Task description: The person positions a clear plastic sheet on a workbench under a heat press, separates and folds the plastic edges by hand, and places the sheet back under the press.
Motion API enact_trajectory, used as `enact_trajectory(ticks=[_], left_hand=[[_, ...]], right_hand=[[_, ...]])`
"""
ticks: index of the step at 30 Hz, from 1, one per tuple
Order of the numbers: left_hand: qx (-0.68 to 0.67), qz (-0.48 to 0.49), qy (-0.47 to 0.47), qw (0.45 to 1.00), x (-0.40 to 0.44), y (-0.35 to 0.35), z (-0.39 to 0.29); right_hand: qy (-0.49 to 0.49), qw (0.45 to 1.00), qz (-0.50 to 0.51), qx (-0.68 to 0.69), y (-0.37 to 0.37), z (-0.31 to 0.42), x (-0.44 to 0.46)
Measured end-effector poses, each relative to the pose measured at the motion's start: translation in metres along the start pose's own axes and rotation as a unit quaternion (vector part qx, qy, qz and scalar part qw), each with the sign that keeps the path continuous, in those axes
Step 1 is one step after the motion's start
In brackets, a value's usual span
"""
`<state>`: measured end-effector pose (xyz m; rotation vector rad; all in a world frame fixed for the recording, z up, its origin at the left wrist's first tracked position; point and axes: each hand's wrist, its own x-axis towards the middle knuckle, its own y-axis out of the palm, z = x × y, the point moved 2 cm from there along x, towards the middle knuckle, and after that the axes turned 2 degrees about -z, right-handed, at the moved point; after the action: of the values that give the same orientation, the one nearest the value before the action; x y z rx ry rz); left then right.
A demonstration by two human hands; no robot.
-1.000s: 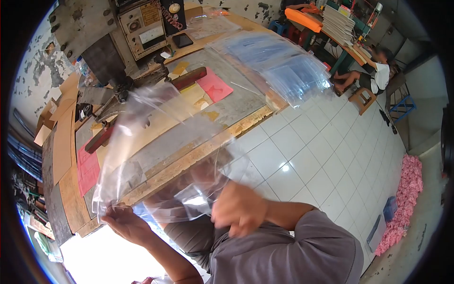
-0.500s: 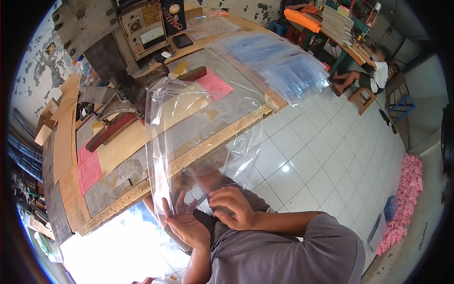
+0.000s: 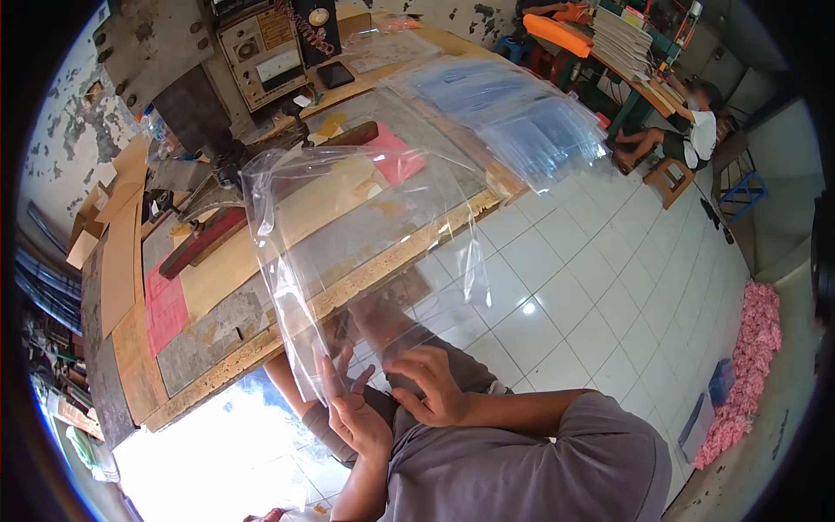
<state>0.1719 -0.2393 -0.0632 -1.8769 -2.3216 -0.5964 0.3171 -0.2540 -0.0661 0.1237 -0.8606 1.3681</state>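
A large clear plastic sheet point(image 3: 374, 235) is held up above the front edge of the workbench point(image 3: 365, 278), and the bench top shows through it. Its lower left edge lies at my left hand point(image 3: 358, 419), whose palm is turned up with the fingers partly spread against the film. My right hand point(image 3: 428, 383) is at the sheet's lower right part, fingers curled around the film. Behind the sheet stands a press machine point(image 3: 235, 157) with a red bar point(image 3: 204, 239) over yellow and pink sheets point(image 3: 165, 309) on the bench.
Stacked clear plastic pieces point(image 3: 522, 113) lie at the bench's far right. A black phone point(image 3: 335, 75) rests beside the machine. Another person point(image 3: 696, 130) sits on a stool at the back right. A pink heap point(image 3: 748, 374) lies along the right wall.
My left hand has come from the far left toward my right hand, after which both moved little. The sheet has swung upright, and its upper left part has lately shifted left.
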Motion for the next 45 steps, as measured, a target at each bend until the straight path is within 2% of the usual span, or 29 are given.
enact_trajectory(ticks=[5,8,11,13,16,18,19,20,21,23,25,26,28,30,31,34,35,38,39,42,45], left_hand=[[0.103,0.066,0.053,0.991,-0.003,0.011,-0.01],[0.153,0.117,0.078,0.978,-0.007,0.011,-0.008],[0.179,0.186,0.101,0.961,-0.012,0.012,-0.006],[0.184,0.243,0.12,0.945,-0.017,0.01,-0.001],[0.269,0.361,0.11,0.886,-0.032,0.005,-0.003],[0.25,0.446,0.039,0.858,-0.033,0.009,-0.001],[0.234,0.486,-0.008,0.842,-0.035,0.009,0.002],[0.217,0.525,-0.055,0.821,-0.037,0.01,0.004],[0.136,0.518,-0.103,0.838,-0.027,0.018,-0.013],[0.167,0.613,-0.146,0.758,-0.01,-0.01,0.0],[0.147,0.593,-0.188,0.769,0.012,-0.044,0.004],[0.111,0.525,-0.208,0.818,0.021,-0.061,0.002],[0.126,0.37,-0.221,0.893,0.044,-0.094,0.011],[0.122,0.211,-0.262,0.934,0.055,-0.104,-0.002],[0.106,0.204,-0.222,0.947,0.057,-0.102,-0.006],[-0.085,0.127,-0.164,0.975,0.054,-0.068,0.0],[-0.085,0.184,-0.112,0.973,0.057,-0.055,0.0],[-0.205,0.112,-0.135,0.963,0.05,-0.026,-0.019],[-0.247,0.088,-0.149,0.953,0.049,-0.025,-0.019],[-0.316,0.095,-0.109,0.938,0.046,-0.012,-0.025],[-0.233,0.128,-0.066,0.962,0.039,-0.021,-0.02]], right_hand=[[-0.024,0.996,-0.057,-0.061,-0.014,-0.003,0.015],[-0.05,0.984,0.005,-0.171,-0.024,-0.001,0.03],[-0.029,0.99,0.04,-0.132,-0.028,-0.011,0.06],[-0.024,0.993,0.013,-0.111,-0.033,-0.015,0.083],[-0.038,0.992,0.011,-0.123,-0.039,-0.022,0.112],[-0.063,0.983,0.045,-0.166,-0.04,-0.023,0.129],[-0.077,0.987,0.053,-0.129,-0.037,-0.027,0.135],[-0.042,0.995,0.072,-0.058,-0.035,-0.027,0.136],[-0.008,0.996,0.089,0.012,-0.033,-0.025,0.138],[0.065,0.98,0.107,0.156,-0.029,-0.021,0.135],[0.039,0.98,0.129,0.144,-0.039,-0.022,0.133],[0.026,0.98,0.14,0.139,-0.044,-0.022,0.132],[0.015,0.976,0.15,0.155,-0.045,-0.02,0.125],[-0.001,0.972,0.165,0.17,-0.043,-0.017,0.117],[-0.016,0.971,0.185,0.152,-0.041,-0.012,0.115],[-0.072,0.965,0.241,0.081,-0.023,-0.001,0.105],[-0.053,0.956,0.273,0.097,-0.019,0.008,0.104],[-0.097,0.96,0.259,-0.026,0.003,0.017,0.092],[-0.111,0.954,0.259,-0.106,0.008,0.019,0.09],[-0.091,0.953,0.233,-0.17,0.021,0.017,0.087],[-0.099,0.964,0.215,-0.12,0.031,0.016,0.086]])
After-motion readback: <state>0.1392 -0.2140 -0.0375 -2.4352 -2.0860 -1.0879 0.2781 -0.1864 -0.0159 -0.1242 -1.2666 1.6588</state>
